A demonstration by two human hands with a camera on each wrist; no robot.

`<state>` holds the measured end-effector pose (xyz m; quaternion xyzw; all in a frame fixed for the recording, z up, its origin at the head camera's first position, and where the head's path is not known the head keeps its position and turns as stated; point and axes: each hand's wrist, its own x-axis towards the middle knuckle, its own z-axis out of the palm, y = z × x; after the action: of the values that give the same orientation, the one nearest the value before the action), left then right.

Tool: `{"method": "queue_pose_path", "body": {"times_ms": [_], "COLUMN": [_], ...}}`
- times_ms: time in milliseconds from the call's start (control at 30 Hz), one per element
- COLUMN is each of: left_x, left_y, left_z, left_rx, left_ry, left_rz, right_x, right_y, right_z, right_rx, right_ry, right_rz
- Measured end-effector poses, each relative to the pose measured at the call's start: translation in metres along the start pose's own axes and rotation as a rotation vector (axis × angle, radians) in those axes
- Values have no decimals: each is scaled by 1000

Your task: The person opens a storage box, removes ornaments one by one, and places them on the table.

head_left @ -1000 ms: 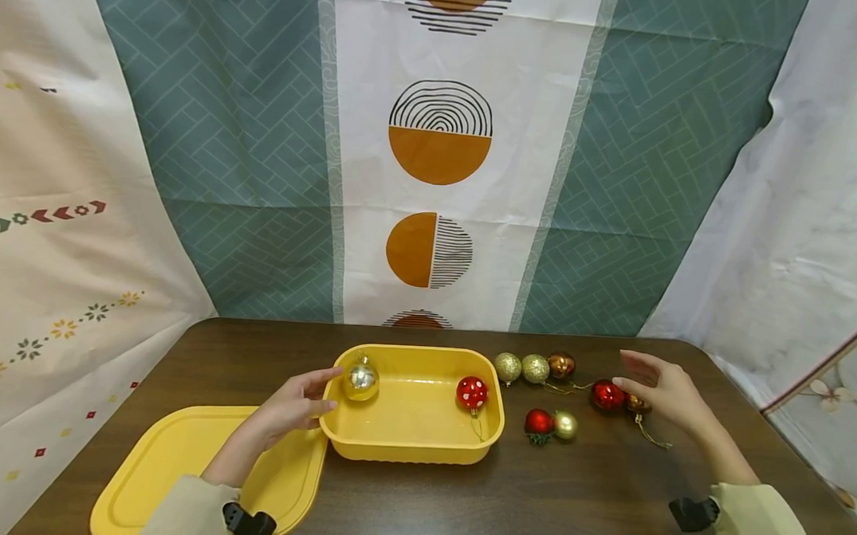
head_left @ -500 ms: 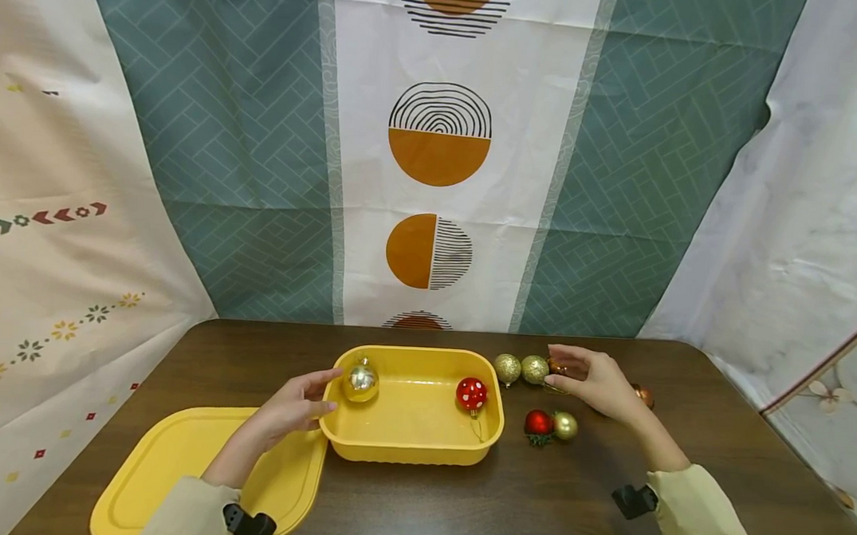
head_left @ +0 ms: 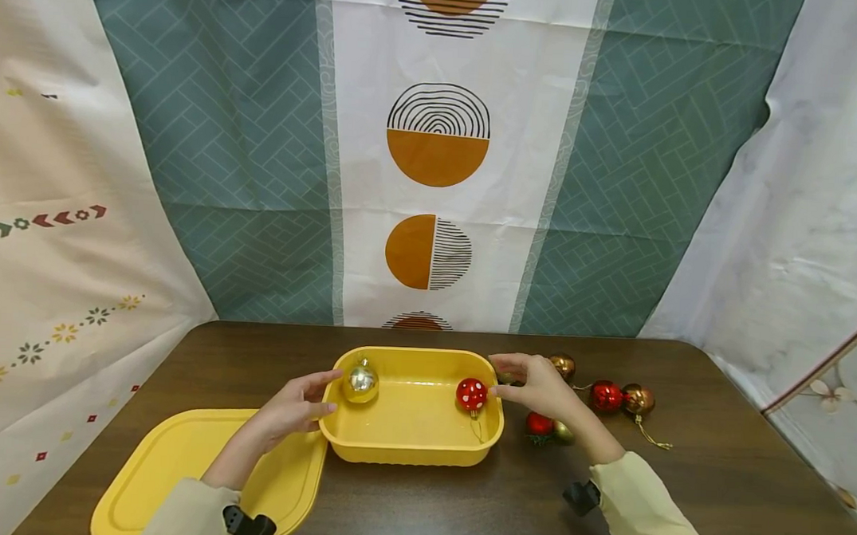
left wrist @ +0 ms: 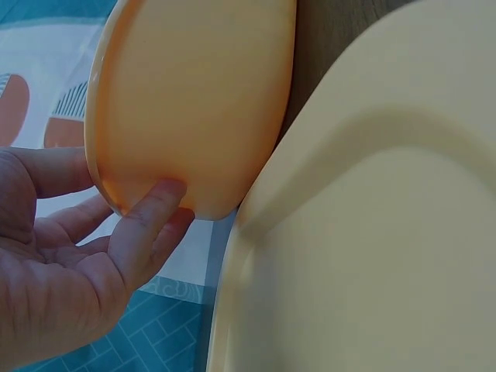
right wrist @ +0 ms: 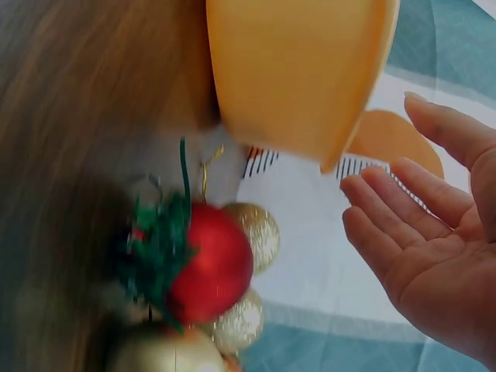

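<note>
My left hand (head_left: 295,405) rests with extended fingers at the left end of a yellow plastic box (head_left: 409,452). In the left wrist view its fingertips touch the box's outer wall (left wrist: 194,101), near the rim. Inside the box lie a silver-and-gold Christmas bauble (head_left: 360,382) and a red bauble with white dots (head_left: 472,393). My right hand (head_left: 541,388), fingers spread and nothing in its palm, hovers at the box's right rim. Under its forearm are a red bauble with green trim (right wrist: 211,263) and a pale gold bauble (head_left: 562,433). Glittery gold baubles (right wrist: 256,232) are mostly hidden behind that hand in the head view.
The yellow lid (head_left: 169,456) lies on the dark wooden table (head_left: 418,514), left of the box. Further right are a copper bauble (head_left: 562,365), a shiny red bauble (head_left: 606,396) and a bronze bauble (head_left: 638,399) with a gold string. A patterned cloth (head_left: 432,180) hangs behind.
My right hand has swept left from over the red and bronze baubles to the box's right rim, uncovering them and covering the glittery gold ones. The left hand stays in place.
</note>
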<state>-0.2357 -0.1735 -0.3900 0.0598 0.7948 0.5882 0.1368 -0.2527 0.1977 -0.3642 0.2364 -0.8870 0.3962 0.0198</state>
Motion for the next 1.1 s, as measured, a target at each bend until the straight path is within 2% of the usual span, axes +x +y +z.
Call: {"method": "queue_pose_path", "body": {"times_ms": [167,367,433,600,800,1100], "left_x": [0,-2,-2,-1,-1,0], "left_y": [0,1,1,0,-2,1], "left_z": [0,-1,-1,-1,-1,0], "left_rx": [-6,-10,-10,-21,-22,-22], "left_ry": [10,1,-7,-17,-22,-17], "left_rz": [-3,-4,-4,-3,5,-6], "right_x": [8,15,18,24,29,31], "right_y": [-2,-8,-11,-12,-13,-11], "right_z": [12,23,26,34,40,45], "right_rx": [-63,-315,-369,-415,-477,-610], "right_ry": [-12,-6,-20,-75,-109,-93], "right_rz": [-24,-121,-146,-154,-113,-159]}}
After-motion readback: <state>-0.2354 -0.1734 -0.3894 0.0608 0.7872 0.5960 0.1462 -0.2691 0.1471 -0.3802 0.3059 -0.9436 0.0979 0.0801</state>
